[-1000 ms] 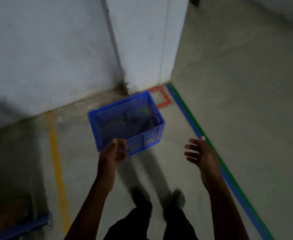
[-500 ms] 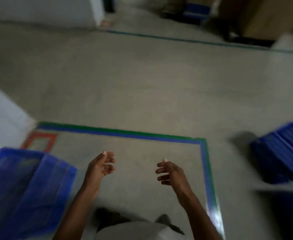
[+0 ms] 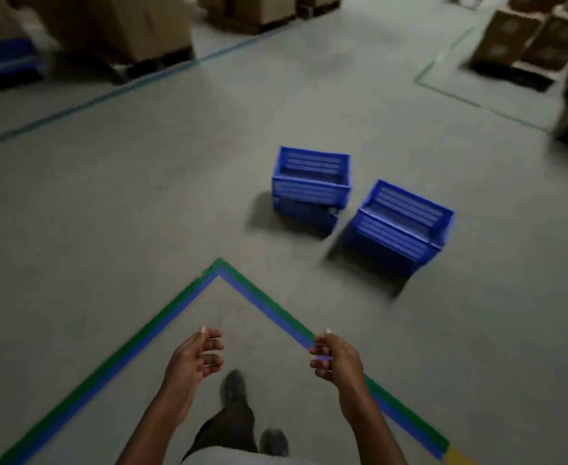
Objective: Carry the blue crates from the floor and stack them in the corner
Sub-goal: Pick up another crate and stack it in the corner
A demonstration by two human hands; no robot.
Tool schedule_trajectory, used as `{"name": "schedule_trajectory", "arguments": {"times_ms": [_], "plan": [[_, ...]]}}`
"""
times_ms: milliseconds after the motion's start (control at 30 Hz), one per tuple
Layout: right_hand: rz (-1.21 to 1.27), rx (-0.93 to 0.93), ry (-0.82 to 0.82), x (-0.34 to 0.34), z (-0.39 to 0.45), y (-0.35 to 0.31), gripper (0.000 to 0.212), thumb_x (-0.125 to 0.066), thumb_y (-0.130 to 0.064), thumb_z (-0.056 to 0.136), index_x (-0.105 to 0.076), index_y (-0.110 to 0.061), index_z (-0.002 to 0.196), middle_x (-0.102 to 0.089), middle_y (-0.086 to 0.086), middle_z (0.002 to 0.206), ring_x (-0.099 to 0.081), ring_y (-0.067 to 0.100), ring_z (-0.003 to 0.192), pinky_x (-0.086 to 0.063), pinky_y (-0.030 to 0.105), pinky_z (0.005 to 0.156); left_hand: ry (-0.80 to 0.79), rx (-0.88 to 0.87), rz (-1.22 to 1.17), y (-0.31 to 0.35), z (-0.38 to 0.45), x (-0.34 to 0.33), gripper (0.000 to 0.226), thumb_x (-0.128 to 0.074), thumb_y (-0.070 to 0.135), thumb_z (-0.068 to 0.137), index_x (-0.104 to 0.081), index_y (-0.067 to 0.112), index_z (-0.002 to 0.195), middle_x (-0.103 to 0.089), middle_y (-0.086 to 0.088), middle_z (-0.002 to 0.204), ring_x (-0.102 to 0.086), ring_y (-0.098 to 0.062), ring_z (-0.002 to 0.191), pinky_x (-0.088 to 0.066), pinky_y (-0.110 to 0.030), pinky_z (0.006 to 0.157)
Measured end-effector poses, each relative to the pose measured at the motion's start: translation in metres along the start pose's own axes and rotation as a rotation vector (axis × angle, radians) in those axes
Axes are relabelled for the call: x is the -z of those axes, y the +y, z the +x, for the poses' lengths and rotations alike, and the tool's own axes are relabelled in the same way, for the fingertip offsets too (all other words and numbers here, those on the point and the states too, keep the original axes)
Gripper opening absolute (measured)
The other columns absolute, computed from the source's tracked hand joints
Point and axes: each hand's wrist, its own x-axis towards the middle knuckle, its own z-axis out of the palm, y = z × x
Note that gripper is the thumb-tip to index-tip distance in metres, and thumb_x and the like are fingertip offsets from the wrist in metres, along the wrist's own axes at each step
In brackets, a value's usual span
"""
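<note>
Warehouse floor [image 3: 142, 196] now fills the view, grey concrete with cardboard boxes [image 3: 125, 25] on pallets along the top edge and more boxes upper right. I've swung round: a second ago I was facing the white pillar corner with one blue crate set down there, left hand just coming off its rim. That crate and the corner are out of frame now, behind me I'd judge.

Both hands are empty. Left hand [image 3: 193, 359] sits lower centre, fingers loosely curled, gripping nothing. Right hand [image 3: 334, 357] is just right of it, same loose curl, nothing in it, over the tape line [image 3: 182, 297]. The green-and-blue tape makes a V pointing away from me in lower centre; I'm standing inside it, shoes visible at bottom centre.

Next targets are ahead, right of centre: left crate [image 3: 311, 186] and right crate [image 3: 398, 226], close beside each other on the floor, outside the taped area. Each looks like it may be two stacked, but blur makes that hard to confirm.

My read: one drop done, now on the walk back for the next pick. Frame is motion-blurred, so I'm mid-stride. Nearer one is the right crate.
</note>
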Motion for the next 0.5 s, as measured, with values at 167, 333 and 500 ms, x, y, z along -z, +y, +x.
{"name": "schedule_trajectory", "arguments": {"times_ms": [167, 333, 500], "plan": [[0.117, -0.027, 0.167, 0.030, 0.060, -0.018, 0.038, -0.053, -0.037, 0.102, -0.070, -0.004, 0.101, -0.074, 0.012, 0.082, -0.064, 0.022, 0.061, -0.048, 0.027, 0.053, -0.124, -0.005, 0.027, 0.048, 0.083, -0.063, 0.036, -0.045, 0.037, 0.105, -0.068, 0.009, 0.105, -0.066, -0.007, 0.086, -0.061, -0.018, 0.065, -0.050, -0.034, 0.070], [0.187, -0.015, 0.252, 0.015, 0.137, -0.077, 0.038, -0.054, -0.038, 0.101, -0.071, -0.004, 0.101, -0.073, 0.015, 0.087, -0.065, 0.025, 0.066, -0.048, 0.029, 0.057, -0.223, 0.022, 0.053, 0.105, 0.172, -0.108, 0.038, -0.047, 0.038, 0.104, -0.069, 0.007, 0.106, -0.068, -0.007, 0.084, -0.062, -0.019, 0.065, -0.051, -0.031, 0.065], [0.208, 0.028, 0.273, -0.019, 0.209, -0.166, 0.038, -0.054, -0.040, 0.101, -0.070, -0.006, 0.103, -0.073, 0.011, 0.087, -0.066, 0.026, 0.071, -0.053, 0.035, 0.065, -0.279, -0.033, 0.114, 0.189, 0.265, -0.137, 0.034, -0.049, 0.037, 0.103, -0.070, 0.009, 0.103, -0.068, -0.007, 0.084, -0.062, -0.017, 0.064, -0.052, -0.029, 0.065]]}}
